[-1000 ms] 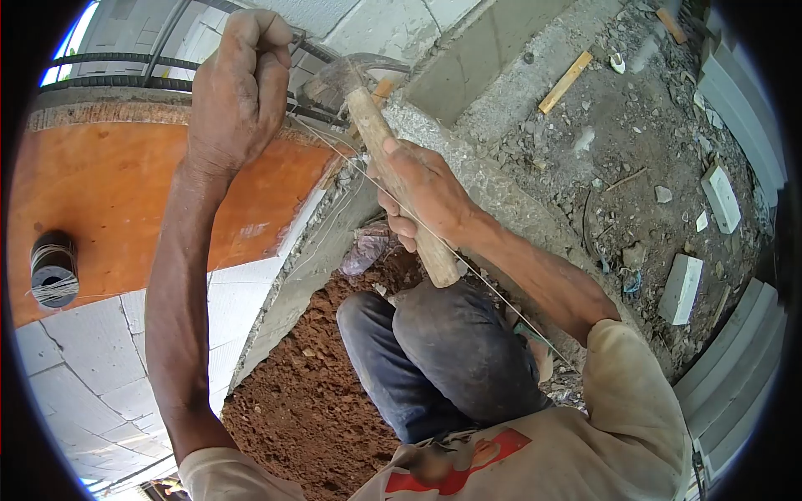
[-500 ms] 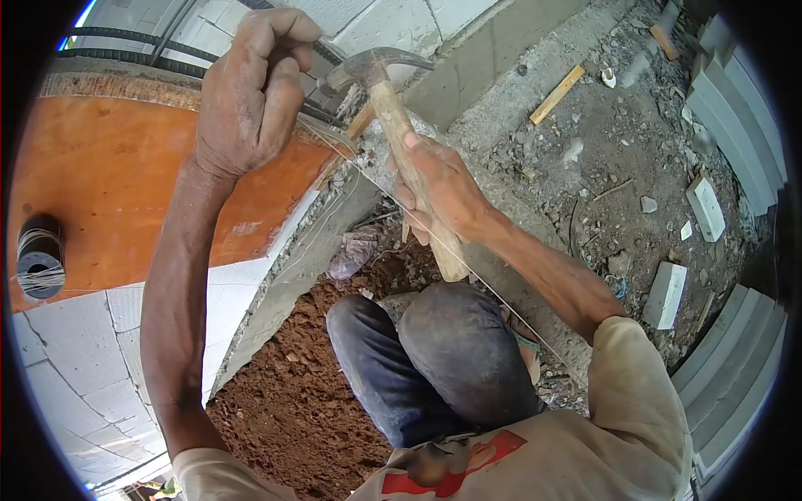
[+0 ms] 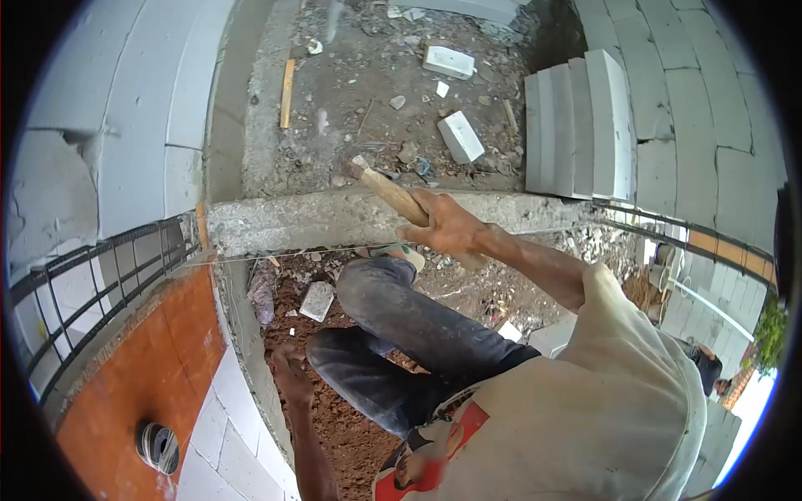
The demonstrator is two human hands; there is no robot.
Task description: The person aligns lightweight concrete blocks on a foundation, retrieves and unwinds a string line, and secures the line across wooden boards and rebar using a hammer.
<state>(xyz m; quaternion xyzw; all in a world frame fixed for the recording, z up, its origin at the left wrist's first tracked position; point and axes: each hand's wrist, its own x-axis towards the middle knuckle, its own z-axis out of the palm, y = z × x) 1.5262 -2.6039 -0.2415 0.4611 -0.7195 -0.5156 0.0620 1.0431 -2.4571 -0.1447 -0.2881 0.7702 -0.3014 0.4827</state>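
Note:
My right hand (image 3: 447,225) is wrapped round the wooden handle of a hammer (image 3: 388,194), whose head end points up and left over the concrete beam (image 3: 292,224). My left hand (image 3: 292,376) is low over the reddish soil (image 3: 338,434), left of my knees and near the concrete edge; its fingers are dark and blurred. A thin string (image 3: 276,254) runs along the near side of the beam, left of my right hand. On the orange board (image 3: 125,376) at the lower left sits a spool of line (image 3: 157,447).
Rebar (image 3: 92,292) runs along the left wall. Beyond the beam lie a wood strip (image 3: 287,93), loose white blocks (image 3: 461,138) and stacked grey blocks (image 3: 576,125). A broken block (image 3: 317,301) rests on the soil. Another person (image 3: 708,367) is at the far right.
The view has swung right. My left hand has dropped from beside the rebar to low over the soil. My right hand still holds the hammer, now tilted further left.

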